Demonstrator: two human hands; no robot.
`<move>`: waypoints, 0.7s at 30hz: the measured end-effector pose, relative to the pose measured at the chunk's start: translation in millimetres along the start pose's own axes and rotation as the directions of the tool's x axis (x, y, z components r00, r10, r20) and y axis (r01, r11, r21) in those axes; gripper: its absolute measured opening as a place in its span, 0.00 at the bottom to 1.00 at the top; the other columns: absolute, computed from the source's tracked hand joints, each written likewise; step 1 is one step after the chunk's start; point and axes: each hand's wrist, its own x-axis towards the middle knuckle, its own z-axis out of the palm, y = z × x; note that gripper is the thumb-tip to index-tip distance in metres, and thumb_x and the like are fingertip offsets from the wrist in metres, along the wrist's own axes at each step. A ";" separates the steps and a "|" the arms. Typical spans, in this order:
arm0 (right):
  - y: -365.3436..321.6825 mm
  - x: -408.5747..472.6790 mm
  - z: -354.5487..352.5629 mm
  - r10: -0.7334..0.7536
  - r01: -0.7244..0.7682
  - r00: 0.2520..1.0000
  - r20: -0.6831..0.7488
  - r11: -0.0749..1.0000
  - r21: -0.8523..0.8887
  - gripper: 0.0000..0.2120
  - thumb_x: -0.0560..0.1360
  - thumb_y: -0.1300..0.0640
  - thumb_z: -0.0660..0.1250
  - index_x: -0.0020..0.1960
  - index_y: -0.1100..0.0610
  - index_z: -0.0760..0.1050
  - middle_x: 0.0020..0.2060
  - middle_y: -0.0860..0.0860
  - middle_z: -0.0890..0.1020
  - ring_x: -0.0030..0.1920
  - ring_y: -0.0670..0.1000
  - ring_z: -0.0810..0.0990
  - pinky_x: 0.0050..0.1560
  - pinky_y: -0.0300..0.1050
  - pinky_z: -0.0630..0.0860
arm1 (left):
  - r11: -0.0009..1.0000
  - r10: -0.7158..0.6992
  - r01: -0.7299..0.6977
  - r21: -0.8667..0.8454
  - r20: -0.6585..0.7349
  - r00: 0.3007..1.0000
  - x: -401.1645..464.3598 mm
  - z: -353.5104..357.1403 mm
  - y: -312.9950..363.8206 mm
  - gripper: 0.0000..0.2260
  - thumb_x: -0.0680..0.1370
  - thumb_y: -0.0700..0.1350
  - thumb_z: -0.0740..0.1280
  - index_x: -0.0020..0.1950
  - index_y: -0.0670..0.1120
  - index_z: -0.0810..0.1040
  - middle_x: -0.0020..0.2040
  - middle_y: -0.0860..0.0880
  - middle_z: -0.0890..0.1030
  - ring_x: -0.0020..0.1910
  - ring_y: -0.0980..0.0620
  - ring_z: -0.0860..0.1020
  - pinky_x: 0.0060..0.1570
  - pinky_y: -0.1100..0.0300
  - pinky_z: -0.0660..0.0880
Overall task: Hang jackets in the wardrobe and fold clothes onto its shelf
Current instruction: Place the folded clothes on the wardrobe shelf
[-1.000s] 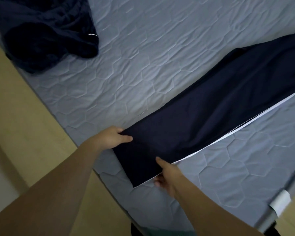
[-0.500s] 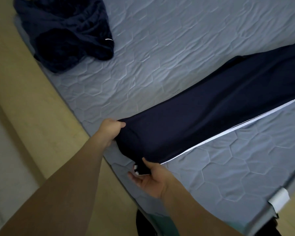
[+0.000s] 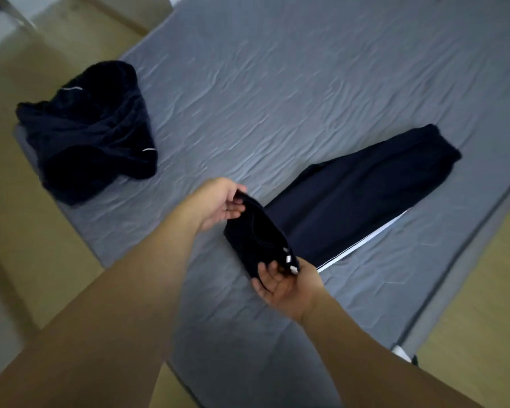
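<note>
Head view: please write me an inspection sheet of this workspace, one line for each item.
Surface: grey quilted mattress, wrinkled.
Job's things: dark trousers with a white side stripe lie flat; their near end is lifted.
Clutter: crumpled dark garment near the mattress's left corner.
Grippers: left hand pinches one corner of the lifted end; right hand holds the other corner, palm up.
Cables: nothing seen.
Surroundings: tan floor around the mattress; no wardrobe in view.
</note>
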 end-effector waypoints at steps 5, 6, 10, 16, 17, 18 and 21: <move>-145.2 -36.2 -32.3 -0.081 0.079 0.997 0.019 0.993 0.087 0.13 0.65 0.57 0.58 0.25 0.59 0.73 0.26 0.51 0.76 0.34 0.56 0.84 0.50 0.57 0.75 | 0.853 0.302 -0.302 0.426 0.069 0.951 55.2 137.7 64.4 0.08 0.76 0.35 0.67 0.47 0.48 0.78 0.43 0.46 0.80 0.44 0.46 0.79 0.48 0.53 0.77; -175.3 -41.1 -39.6 -0.098 0.096 0.995 0.016 0.991 0.090 0.14 0.64 0.57 0.58 0.23 0.58 0.73 0.26 0.51 0.75 0.35 0.56 0.85 0.50 0.57 0.75 | 0.771 0.367 -0.350 0.532 0.078 0.927 68.8 165.4 77.5 0.03 0.77 0.41 0.68 0.46 0.48 0.77 0.46 0.48 0.79 0.47 0.47 0.78 0.48 0.55 0.74; -294.5 -50.1 -65.6 -0.139 0.138 0.990 -0.005 0.984 0.111 0.17 0.72 0.54 0.57 0.28 0.58 0.72 0.27 0.51 0.76 0.35 0.56 0.85 0.50 0.58 0.75 | 0.595 0.501 -0.464 0.656 0.149 0.853 124.5 276.7 135.2 0.13 0.79 0.53 0.65 0.50 0.43 0.74 0.56 0.50 0.71 0.57 0.50 0.71 0.59 0.56 0.69; -441.8 -28.8 -106.5 -0.328 0.333 0.943 -0.060 0.931 0.150 0.32 0.79 0.36 0.44 0.58 0.59 0.73 0.49 0.61 0.83 0.52 0.62 0.81 0.50 0.59 0.75 | 0.645 0.557 -0.573 0.505 0.203 0.806 208.6 406.0 189.1 0.18 0.81 0.57 0.61 0.68 0.52 0.70 0.65 0.50 0.75 0.60 0.52 0.74 0.62 0.54 0.71; -452.9 -22.7 -112.5 -0.371 0.382 0.923 -0.100 0.915 0.131 0.31 0.79 0.35 0.44 0.63 0.57 0.71 0.55 0.60 0.81 0.55 0.62 0.80 0.54 0.59 0.75 | 0.656 0.537 -0.560 0.505 0.209 0.817 223.2 411.9 185.4 0.20 0.81 0.58 0.60 0.71 0.54 0.68 0.68 0.51 0.73 0.63 0.52 0.72 0.64 0.54 0.69; -457.0 -15.6 -119.1 -0.405 0.423 0.899 -0.165 0.902 0.088 0.29 0.79 0.36 0.46 0.67 0.55 0.69 0.57 0.59 0.79 0.55 0.60 0.79 0.54 0.56 0.75 | 0.667 0.493 -0.525 0.529 0.214 0.843 236.9 410.6 176.3 0.22 0.81 0.57 0.60 0.73 0.54 0.65 0.71 0.50 0.70 0.66 0.52 0.71 0.66 0.54 0.67; -437.2 10.5 -134.0 -0.422 0.393 0.831 -0.362 0.906 -0.156 0.13 0.79 0.43 0.58 0.52 0.52 0.71 0.38 0.51 0.72 0.33 0.50 0.70 0.31 0.44 0.68 | 0.643 0.279 -0.310 0.701 0.163 0.946 260.8 375.1 121.9 0.26 0.79 0.55 0.63 0.76 0.51 0.62 0.74 0.47 0.67 0.69 0.47 0.69 0.66 0.56 0.65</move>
